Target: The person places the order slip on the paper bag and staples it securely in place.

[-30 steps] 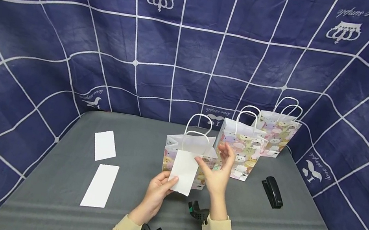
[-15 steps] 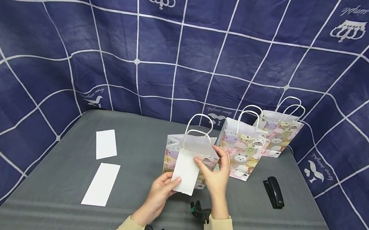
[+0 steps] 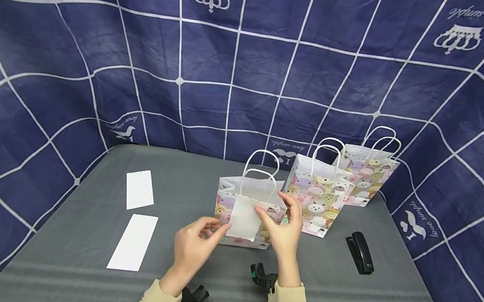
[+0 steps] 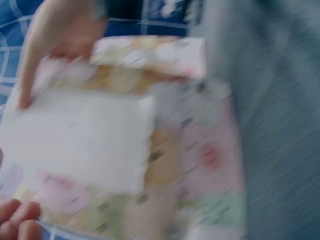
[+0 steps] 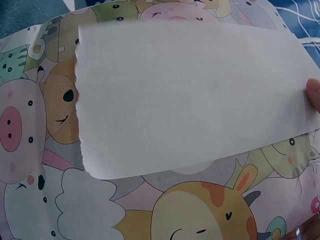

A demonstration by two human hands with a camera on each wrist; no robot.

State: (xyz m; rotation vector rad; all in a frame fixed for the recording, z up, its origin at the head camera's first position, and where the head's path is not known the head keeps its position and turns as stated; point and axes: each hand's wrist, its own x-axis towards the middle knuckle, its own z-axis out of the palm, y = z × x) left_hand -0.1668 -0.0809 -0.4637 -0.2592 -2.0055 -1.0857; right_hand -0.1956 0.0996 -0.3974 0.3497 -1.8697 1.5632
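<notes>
A white slip of paper (image 3: pixel 245 219) lies against the front of the nearest paper bag (image 3: pixel 225 201), which has cartoon animals and white handles. My right hand (image 3: pixel 285 230) pinches the slip near its upper right corner, thumb on the paper and fingers by the bag's top edge; the fingertips' exact place is hidden. To the lower left of the slip, my left hand (image 3: pixel 195 246) hovers with loosely bent fingers, holding nothing. In the left wrist view its fingertips (image 4: pixel 22 217) show apart from the paper. The right wrist view shows the slip's ragged lower edge over the animal print.
Two more animal-print bags, a middle one (image 3: pixel 319 201) and a far one (image 3: pixel 372 173), stand at the back right. A black stapler (image 3: pixel 360 253) lies on the right. Two white slips, one shorter (image 3: pixel 139 190) and one longer (image 3: pixel 133 243), lie on the left of the grey table (image 3: pixel 87 211).
My left hand has let go of the slip and moved off to the left. The slip's lower part now lies back against the bag. My right hand has closed in on the slip's upper corner.
</notes>
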